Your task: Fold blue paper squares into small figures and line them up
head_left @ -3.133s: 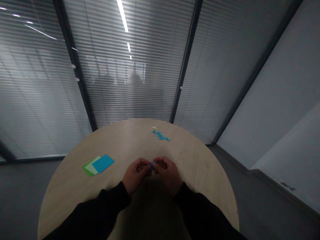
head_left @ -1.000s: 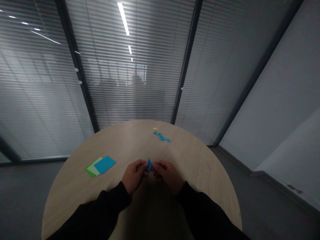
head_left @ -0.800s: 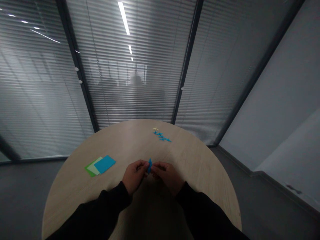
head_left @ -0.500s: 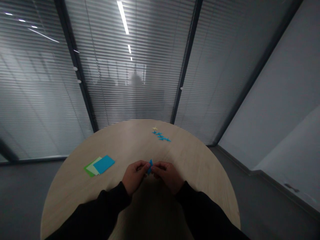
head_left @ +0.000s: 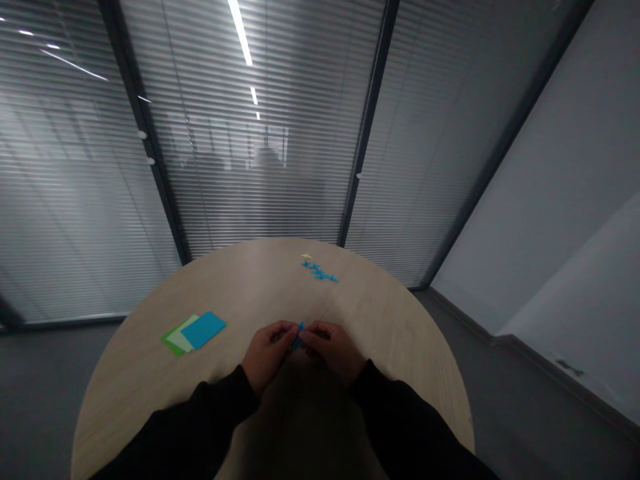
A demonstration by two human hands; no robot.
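Over the pale round wooden table (head_left: pixel 360 320), the right hand (head_left: pixel 333 350) can pass forward until the row of small blue paper stars (head_left: pixel 317 271); left of the left hand (head_left: pixel 265 357), flat stacked green, white and blue cards (head_left: pixel 195 331) lie in the way.

Glass partitions (head_left: pixel 260 200) fill the far side of the room, with slatted blinds (head_left: pixel 90 200) drawn down behind them and dark metal frames (head_left: pixel 373 133) dividing the panes. Long strip lights (head_left: pixel 240 33) gleam on the glass, and a pixelated patch (head_left: pixel 265 157) shows through the slats. To the right runs a pale wall (head_left: pixel 550 200), edged low down by a skirting (head_left: pixel 540 360). The floor (head_left: pixel 50 387) is dull grey — and on it stands a round table (head_left: pixel 380 320), its top pale wood.
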